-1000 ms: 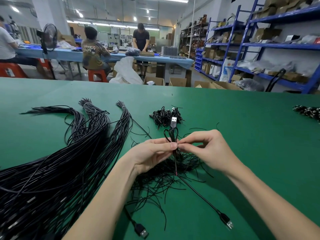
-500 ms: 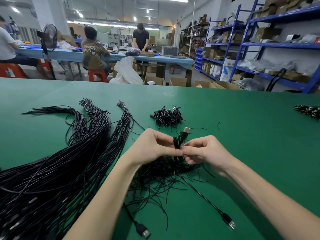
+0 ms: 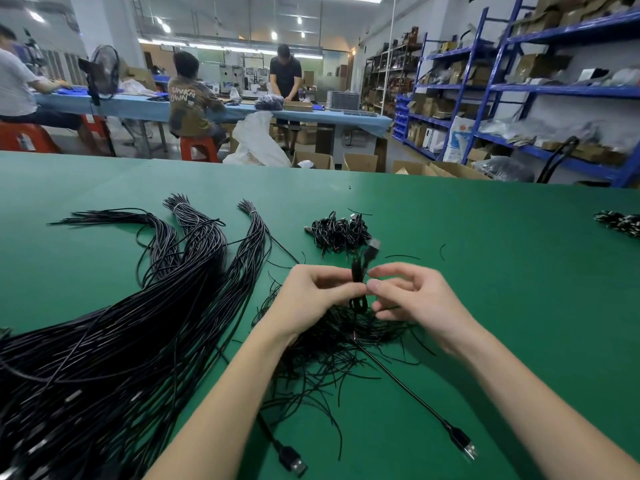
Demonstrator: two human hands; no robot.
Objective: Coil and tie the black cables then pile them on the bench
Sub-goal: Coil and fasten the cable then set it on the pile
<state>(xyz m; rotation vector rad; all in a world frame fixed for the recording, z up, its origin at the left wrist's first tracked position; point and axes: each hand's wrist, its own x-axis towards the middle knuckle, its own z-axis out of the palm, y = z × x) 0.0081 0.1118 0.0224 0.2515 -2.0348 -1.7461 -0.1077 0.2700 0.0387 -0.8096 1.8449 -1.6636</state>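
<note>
My left hand (image 3: 313, 297) and my right hand (image 3: 412, 299) meet over the green bench (image 3: 485, 271), both pinching a small coiled black cable (image 3: 359, 271) held upright, its USB plug (image 3: 372, 247) sticking up at the top. Beyond it lies a pile of coiled, tied cables (image 3: 337, 233). Under my hands sits a heap of thin black tie wires (image 3: 332, 344). Long bundles of uncoiled black cables (image 3: 114, 327) fan across the bench on the left. Two loose cables end in USB plugs (image 3: 465, 446) near the front edge.
Another small pile of dark cables (image 3: 620, 221) lies at the far right of the bench. Beyond the bench, people work at a blue table (image 3: 138, 105), with orange stools, cardboard boxes and blue shelving (image 3: 519, 88) on the right.
The coiled cable has turned, its plug now tilting up to the right. My right hand's fingers shifted around the coil's middle; both hands stay close together over the tie heap.
</note>
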